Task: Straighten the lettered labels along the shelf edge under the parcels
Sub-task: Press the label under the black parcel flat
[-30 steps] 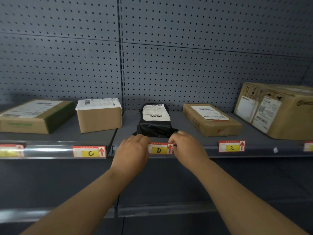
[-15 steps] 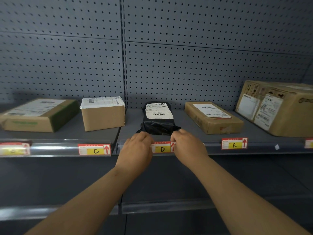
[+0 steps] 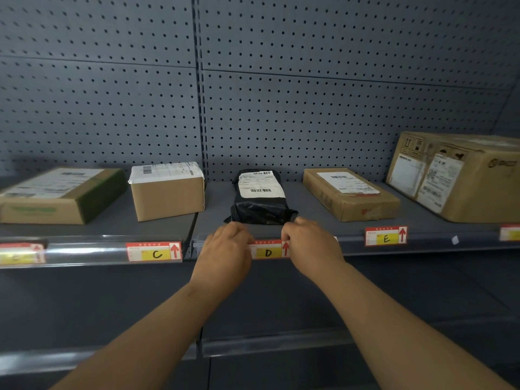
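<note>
My two arms reach forward, side by side. My left hand (image 3: 225, 254) curls its fingers over the left end of the D label (image 3: 268, 251). My right hand (image 3: 309, 246) pinches the right end. The label lies flat and level, long side left to right, on the shelf edge (image 3: 351, 244). Its red arrow points up. Just behind it sits a black bag (image 3: 261, 211).

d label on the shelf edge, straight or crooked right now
Straight, as far as shows: the D label runs parallel to the shelf edge. The left hand and right hand hold its ends, hiding them.
</note>
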A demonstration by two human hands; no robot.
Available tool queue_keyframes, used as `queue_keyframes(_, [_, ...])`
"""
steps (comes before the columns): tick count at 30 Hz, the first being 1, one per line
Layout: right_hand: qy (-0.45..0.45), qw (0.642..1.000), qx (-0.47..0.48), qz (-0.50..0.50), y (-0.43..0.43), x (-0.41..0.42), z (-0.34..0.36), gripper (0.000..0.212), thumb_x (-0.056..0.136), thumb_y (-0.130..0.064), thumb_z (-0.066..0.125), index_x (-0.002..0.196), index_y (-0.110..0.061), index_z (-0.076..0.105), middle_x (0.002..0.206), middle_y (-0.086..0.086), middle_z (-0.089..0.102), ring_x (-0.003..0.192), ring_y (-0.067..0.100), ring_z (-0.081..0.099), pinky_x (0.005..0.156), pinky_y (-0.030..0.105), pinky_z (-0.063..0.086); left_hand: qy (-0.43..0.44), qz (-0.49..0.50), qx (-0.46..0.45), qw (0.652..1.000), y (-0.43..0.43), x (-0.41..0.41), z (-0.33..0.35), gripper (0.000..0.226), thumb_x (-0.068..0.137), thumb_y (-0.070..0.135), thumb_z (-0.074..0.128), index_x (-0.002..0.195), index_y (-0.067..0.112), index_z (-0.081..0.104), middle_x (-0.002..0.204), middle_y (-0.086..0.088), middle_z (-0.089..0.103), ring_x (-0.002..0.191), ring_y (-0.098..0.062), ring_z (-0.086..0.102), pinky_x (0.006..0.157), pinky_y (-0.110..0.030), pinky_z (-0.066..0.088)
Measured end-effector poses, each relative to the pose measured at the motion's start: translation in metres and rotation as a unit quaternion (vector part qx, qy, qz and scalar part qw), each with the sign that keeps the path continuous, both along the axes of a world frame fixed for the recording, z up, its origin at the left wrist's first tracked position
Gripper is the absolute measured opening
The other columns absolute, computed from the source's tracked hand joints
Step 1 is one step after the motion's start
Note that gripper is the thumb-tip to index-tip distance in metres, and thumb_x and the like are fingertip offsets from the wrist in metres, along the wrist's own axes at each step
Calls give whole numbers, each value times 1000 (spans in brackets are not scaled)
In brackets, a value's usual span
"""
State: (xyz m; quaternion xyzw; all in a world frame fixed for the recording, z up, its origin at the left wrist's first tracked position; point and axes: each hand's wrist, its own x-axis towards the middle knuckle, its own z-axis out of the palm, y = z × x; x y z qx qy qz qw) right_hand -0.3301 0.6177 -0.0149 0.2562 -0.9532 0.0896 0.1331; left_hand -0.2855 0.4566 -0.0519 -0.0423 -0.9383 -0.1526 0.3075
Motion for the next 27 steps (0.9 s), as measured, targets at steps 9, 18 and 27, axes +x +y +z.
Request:
queue_keyframes(9, [5,1000,-16,2,-1,-2,-3,19,85,-2,53,97,-16,60,101,3,55,91,21,52,62,31,39,-9,-12,6,1000,-3,0,1,17,80,5,56,96,9,62,101,-9,59,90,-27,55,79,-37,43])
queue_keyframes(18, [20,1000,-21,7,-4,0,-5,27,85,2,51,102,-16,63,102,3,56,95,23,52,63,32,38,-7,-17,-6,1000,-3,3,2,16,78,3,59,92,9,63,97,-10,61,84,-27,57,73,-36,43])
queue_keyframes(27, [9,999,-39,8,-2,0,-5,28,88,-2,49,106,-17,63,105,2,58,99,22,54,66,30,38,-23,-11,-41,999,-7,2,5,16,79,11,59,94,13,63,100,-6,62,86,-26,57,75,-36,43])
